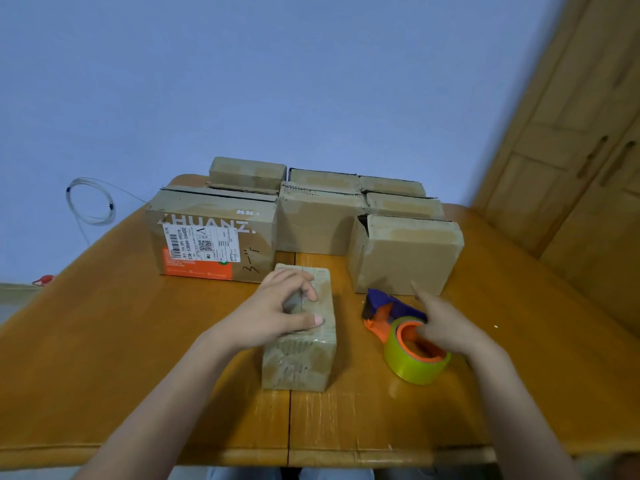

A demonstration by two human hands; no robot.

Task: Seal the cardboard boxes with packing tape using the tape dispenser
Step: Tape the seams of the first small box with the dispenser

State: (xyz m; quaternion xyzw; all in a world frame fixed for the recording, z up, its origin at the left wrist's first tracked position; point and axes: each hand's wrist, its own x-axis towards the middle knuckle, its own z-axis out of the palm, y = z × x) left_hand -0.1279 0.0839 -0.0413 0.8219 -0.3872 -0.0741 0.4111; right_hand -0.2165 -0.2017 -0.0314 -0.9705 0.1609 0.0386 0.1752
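Observation:
A small narrow cardboard box (304,355) lies lengthwise at the middle of the wooden table (138,358), its top and near end glossy with tape. My left hand (277,313) rests on the box's top, fingers curled over it and thumb pressed along the near part. To the right lies the tape dispenser (398,327), orange and purple, with a yellow-green tape roll. My right hand (446,327) hovers over the roll with fingers spread and holds nothing.
Several cardboard boxes stand at the back of the table: a large labelled one (211,237) at left, a plain one (405,254) at right, others behind. A wooden wardrobe (571,150) rises at right. A coiled white cable (90,202) hangs on the blue wall.

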